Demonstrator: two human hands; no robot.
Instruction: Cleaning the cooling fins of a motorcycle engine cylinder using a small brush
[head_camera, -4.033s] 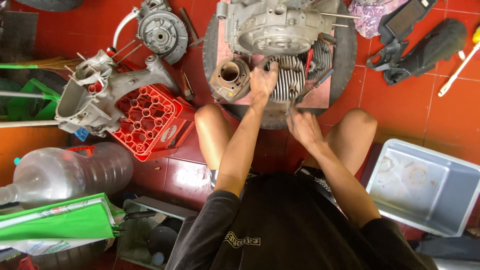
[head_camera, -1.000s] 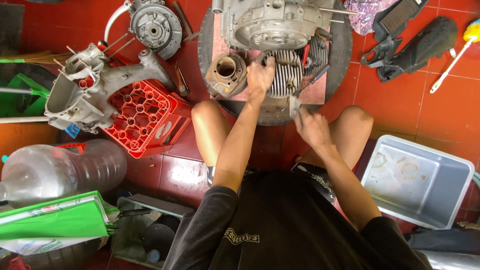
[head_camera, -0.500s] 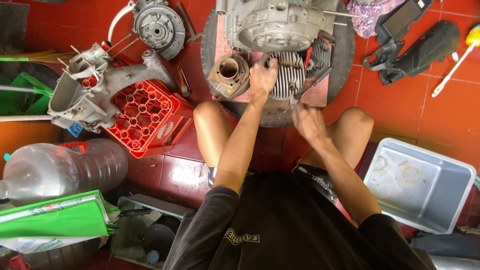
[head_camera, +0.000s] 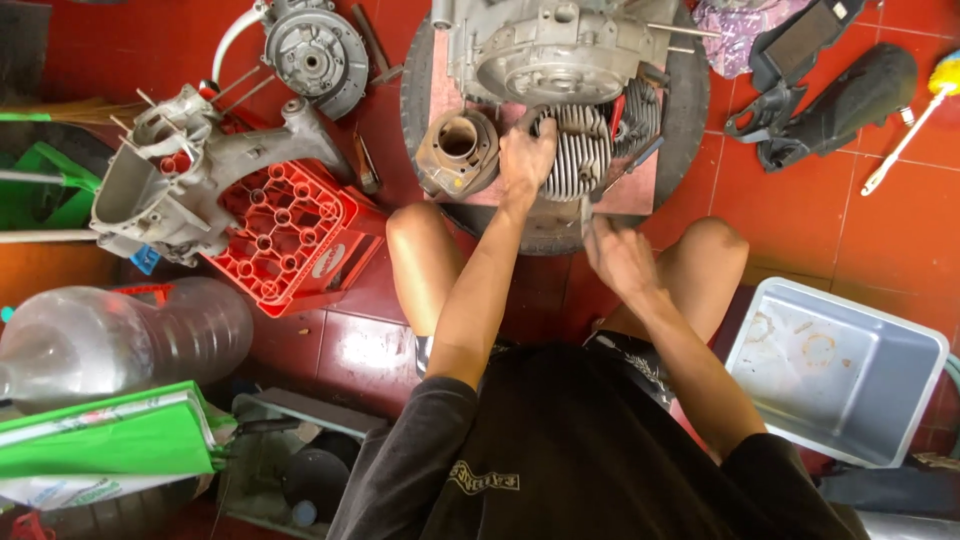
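Grey finned metal engine cylinder lies on a pinkish board atop a black tyre, partly covered by the left hand, which grips its near edge. The right hand is blurred, closed around a thin metal tool that is hard to make out. The grey engine casing beyond is cut off at the top.

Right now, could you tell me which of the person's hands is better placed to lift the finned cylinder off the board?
The left hand, probably. It already rests on the finned cylinder, fingers over its near end. The right hand sits lower, at the board's front edge, apparently on a small tool, apart from the cylinder.
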